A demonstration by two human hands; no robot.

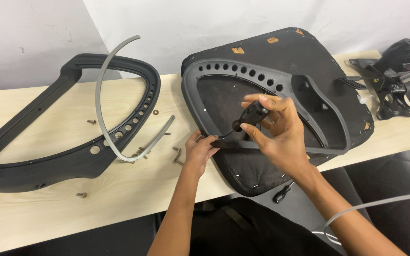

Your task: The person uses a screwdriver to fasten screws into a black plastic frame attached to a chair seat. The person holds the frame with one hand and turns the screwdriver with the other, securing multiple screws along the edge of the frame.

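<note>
A black upholstered chair seat [323, 61] lies upside down on the pale wooden table [39, 213]. On it rests a dark grey plastic frame [195, 90] with a row of round holes. My right hand [274, 132] grips a black-handled screwdriver [250, 116], its tip pointing down at the frame's near corner. My left hand [200, 149] pinches that corner of the frame and steadies it.
A second black frame [48, 163] lies at the left with a curved grey strip [101, 104] across it. Loose screws [81, 195] and an L-shaped key [177, 155] are scattered between. A black chair mechanism [390, 80] sits far right. A grey cable [371, 206] crosses the lower right.
</note>
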